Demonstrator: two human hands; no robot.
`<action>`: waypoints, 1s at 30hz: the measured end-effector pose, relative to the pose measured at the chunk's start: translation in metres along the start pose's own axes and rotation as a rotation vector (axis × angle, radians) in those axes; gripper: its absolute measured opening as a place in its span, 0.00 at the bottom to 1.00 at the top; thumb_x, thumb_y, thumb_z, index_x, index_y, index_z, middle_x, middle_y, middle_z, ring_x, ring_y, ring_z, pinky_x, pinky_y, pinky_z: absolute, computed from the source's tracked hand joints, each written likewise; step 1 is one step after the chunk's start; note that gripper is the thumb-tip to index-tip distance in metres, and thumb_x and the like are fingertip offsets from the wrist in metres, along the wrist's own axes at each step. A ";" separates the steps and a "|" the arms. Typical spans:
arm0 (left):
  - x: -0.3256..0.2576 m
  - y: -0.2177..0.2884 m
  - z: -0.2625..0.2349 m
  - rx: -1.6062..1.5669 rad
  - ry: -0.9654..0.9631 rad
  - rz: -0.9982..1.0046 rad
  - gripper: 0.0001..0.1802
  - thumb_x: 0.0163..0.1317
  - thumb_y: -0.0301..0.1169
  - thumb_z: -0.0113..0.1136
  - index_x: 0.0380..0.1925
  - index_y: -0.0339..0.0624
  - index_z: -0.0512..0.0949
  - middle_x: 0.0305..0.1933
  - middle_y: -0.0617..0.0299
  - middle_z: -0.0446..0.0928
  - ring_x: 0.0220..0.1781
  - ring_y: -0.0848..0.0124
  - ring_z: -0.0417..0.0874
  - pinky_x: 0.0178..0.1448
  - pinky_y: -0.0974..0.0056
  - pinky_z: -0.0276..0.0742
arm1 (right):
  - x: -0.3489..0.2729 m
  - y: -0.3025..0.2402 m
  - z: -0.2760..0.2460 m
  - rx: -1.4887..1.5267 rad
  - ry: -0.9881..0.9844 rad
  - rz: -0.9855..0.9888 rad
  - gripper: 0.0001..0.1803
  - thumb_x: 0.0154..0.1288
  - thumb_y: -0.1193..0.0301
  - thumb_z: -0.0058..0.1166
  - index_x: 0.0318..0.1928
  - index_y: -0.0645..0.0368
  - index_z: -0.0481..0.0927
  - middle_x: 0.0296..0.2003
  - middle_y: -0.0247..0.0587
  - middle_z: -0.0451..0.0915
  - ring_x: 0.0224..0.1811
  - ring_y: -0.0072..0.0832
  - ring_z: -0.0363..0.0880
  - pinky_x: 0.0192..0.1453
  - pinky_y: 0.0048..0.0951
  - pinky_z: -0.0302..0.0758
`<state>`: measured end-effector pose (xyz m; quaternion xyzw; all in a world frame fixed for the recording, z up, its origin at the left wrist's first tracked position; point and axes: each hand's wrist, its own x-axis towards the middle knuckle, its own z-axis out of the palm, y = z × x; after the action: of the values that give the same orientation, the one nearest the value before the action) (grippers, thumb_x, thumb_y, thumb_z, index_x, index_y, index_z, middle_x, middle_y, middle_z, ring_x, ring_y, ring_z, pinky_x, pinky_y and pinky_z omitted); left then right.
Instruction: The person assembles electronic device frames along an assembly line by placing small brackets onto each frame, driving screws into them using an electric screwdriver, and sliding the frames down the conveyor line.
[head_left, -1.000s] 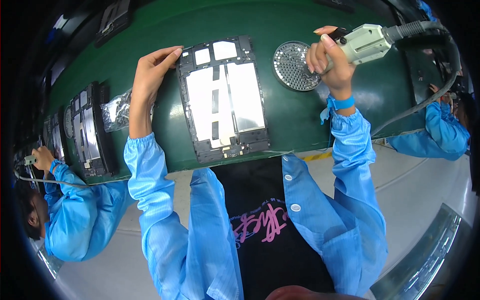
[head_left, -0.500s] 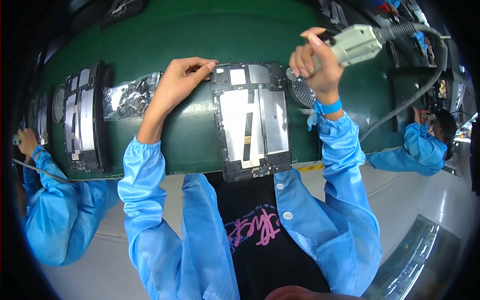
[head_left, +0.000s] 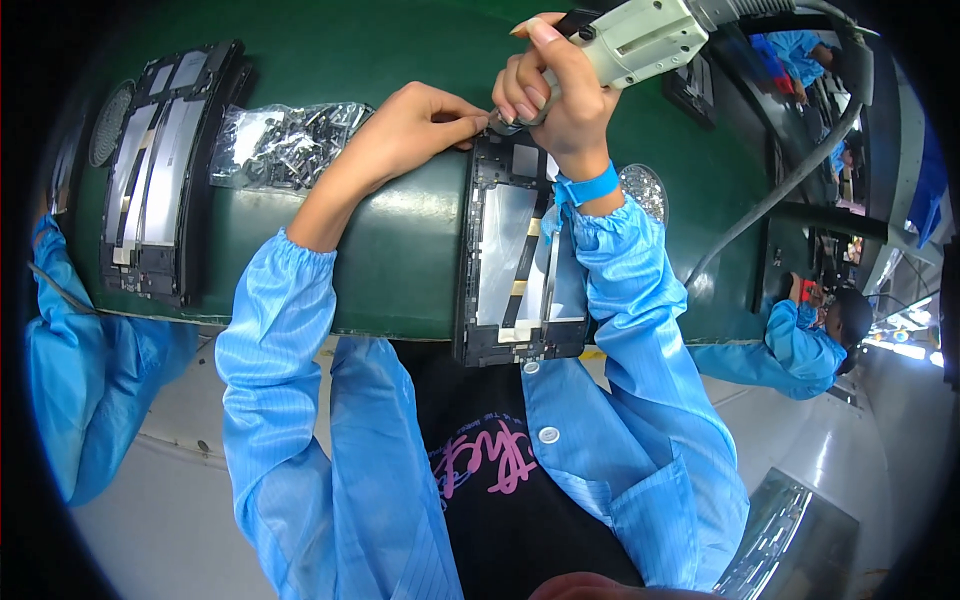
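Fingers point(head_left: 462, 112) of my left hand point(head_left: 415, 125) are pinched together at the top left corner of the flat device frame point(head_left: 520, 265), holding something too small to make out. My right hand point(head_left: 552, 95) is clamped around the grey electric screwdriver point(head_left: 640, 38), whose tip comes down at that same top edge, just beside my left fingertips. A blue wristband point(head_left: 588, 187) circles my right wrist. The frame lies lengthwise on the green tabletop point(head_left: 390, 270), black rimmed, with pale panels and a thin dark strip running down its middle; its near end reaches the tabletop's edge, close to my chest. To my left, near my left forearm, sits a clear plastic bag point(head_left: 285, 140) of small dark parts, crinkled and shiny. Further left lies 1 more frame point(head_left: 160, 170) of the same kind. A round silvery dish point(head_left: 645, 188) peeks out behind my right sleeve. Another person in a blue coat point(head_left: 800, 340) works on the far right.
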<state>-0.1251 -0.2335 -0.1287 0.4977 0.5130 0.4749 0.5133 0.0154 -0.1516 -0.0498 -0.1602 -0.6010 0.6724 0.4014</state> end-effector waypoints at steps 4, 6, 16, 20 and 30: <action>0.001 -0.003 0.001 0.075 0.032 0.035 0.14 0.63 0.32 0.63 0.42 0.32 0.85 0.30 0.56 0.85 0.32 0.76 0.81 0.39 0.69 0.77 | -0.002 0.010 -0.006 0.060 -0.017 -0.011 0.09 0.71 0.70 0.49 0.40 0.66 0.75 0.12 0.31 0.60 0.11 0.22 0.60 0.18 0.29 0.65; 0.001 -0.004 0.001 0.066 0.051 0.046 0.13 0.63 0.32 0.64 0.42 0.32 0.85 0.30 0.56 0.85 0.31 0.76 0.81 0.39 0.68 0.77 | -0.003 0.013 -0.005 0.155 0.005 0.019 0.05 0.73 0.73 0.49 0.43 0.62 0.75 0.12 0.31 0.63 0.10 0.21 0.61 0.17 0.25 0.66; 0.000 -0.003 0.002 0.115 0.062 0.095 0.14 0.62 0.31 0.63 0.42 0.33 0.85 0.30 0.54 0.85 0.30 0.74 0.82 0.38 0.68 0.78 | -0.004 0.016 -0.005 0.143 0.000 0.013 0.07 0.75 0.71 0.44 0.43 0.62 0.74 0.11 0.30 0.59 0.08 0.22 0.57 0.16 0.27 0.66; -0.001 -0.006 0.003 0.119 0.076 0.120 0.14 0.61 0.31 0.63 0.42 0.33 0.85 0.29 0.54 0.84 0.30 0.73 0.82 0.38 0.68 0.78 | -0.004 0.018 -0.005 0.118 -0.004 0.022 0.07 0.75 0.71 0.45 0.43 0.62 0.74 0.11 0.30 0.58 0.08 0.22 0.57 0.16 0.27 0.66; -0.002 0.005 -0.003 0.187 0.031 0.124 0.15 0.61 0.35 0.64 0.40 0.33 0.85 0.27 0.54 0.84 0.28 0.73 0.82 0.37 0.66 0.77 | -0.004 0.005 0.015 0.027 0.008 0.036 0.07 0.76 0.70 0.46 0.44 0.61 0.73 0.11 0.29 0.58 0.08 0.21 0.57 0.16 0.26 0.64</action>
<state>-0.1279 -0.2354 -0.1236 0.5667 0.5313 0.4635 0.4263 0.0056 -0.1644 -0.0519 -0.1682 -0.5873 0.6868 0.3938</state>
